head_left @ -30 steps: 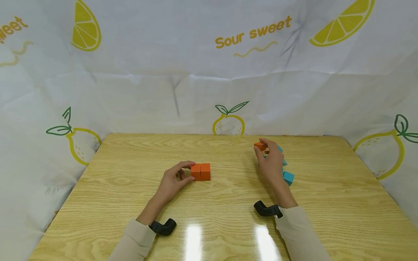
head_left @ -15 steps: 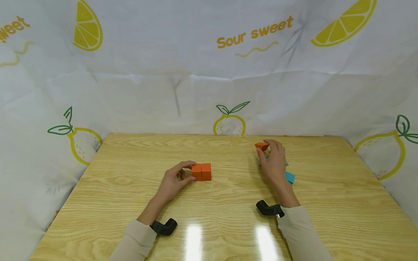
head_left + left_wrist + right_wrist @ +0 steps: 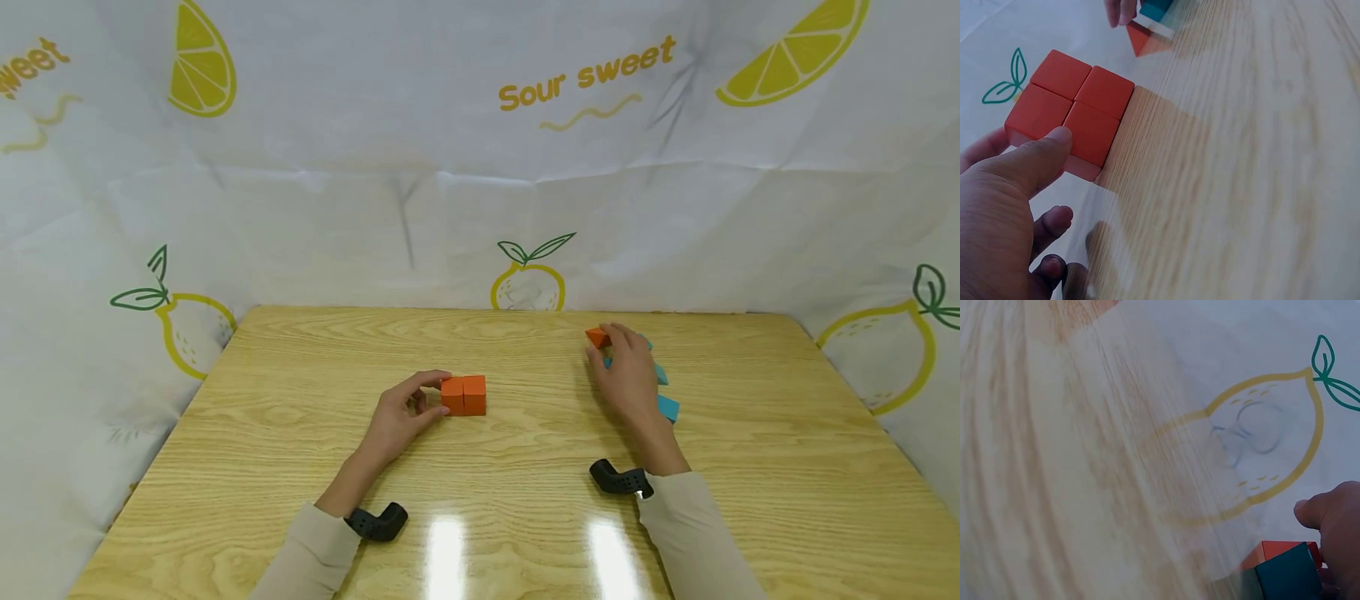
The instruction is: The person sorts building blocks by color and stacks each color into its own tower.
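Observation:
Thumb and index finger of my left hand pinch the left side of a block of orange cubes. In the left wrist view, the orange cubes fit together two high and two wide, my thumb across the near face. At the right, my right hand reaches over loose blocks, its fingertips at a small orange triangular block. The right wrist view shows the thumb apart from the orange block, with a teal block in front. My hand partly hides these pieces.
Several teal and blue blocks lie under and beside my right hand, among them a blue block near the wrist and a pale teal piece. A white lemon-print curtain hangs behind the far edge of the wooden table.
The orange triangular block has turned at my right fingertips, and that hand has shifted slightly toward me and to the right. My left hand keeps its pinch on the orange cubes.

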Available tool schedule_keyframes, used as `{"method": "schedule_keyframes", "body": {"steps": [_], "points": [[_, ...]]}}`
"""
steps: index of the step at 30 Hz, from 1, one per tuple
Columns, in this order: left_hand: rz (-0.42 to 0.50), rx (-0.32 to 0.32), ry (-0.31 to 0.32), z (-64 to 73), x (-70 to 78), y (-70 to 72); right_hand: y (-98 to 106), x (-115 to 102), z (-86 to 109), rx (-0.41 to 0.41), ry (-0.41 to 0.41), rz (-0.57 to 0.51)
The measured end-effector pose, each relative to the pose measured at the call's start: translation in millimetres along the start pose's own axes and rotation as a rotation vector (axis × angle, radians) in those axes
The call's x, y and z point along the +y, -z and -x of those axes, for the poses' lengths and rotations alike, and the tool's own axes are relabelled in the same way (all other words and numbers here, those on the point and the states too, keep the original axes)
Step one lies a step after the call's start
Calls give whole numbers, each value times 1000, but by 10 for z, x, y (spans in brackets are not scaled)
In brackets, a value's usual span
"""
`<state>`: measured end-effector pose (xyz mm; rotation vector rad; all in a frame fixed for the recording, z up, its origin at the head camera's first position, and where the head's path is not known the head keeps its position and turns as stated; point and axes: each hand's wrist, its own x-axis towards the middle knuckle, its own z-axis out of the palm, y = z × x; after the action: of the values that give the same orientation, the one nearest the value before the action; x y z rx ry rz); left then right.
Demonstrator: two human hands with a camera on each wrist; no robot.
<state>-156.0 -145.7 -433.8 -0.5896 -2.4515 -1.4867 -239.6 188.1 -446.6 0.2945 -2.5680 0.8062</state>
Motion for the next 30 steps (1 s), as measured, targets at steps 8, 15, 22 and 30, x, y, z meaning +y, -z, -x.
{"method": "schedule_keyframes", "body": {"steps": [8,15,22,30], "points": [[-2,-4,7,-1,20,1,-23,19,3,27,41,-8],[-6,-4,23,1,33,6,-46,18,11,40,67,2],[-6,-4,21,6,28,4,-37,11,0,8,36,10],[1,-7,16,7,29,10,-22,11,-15,-22,14,34]]}}
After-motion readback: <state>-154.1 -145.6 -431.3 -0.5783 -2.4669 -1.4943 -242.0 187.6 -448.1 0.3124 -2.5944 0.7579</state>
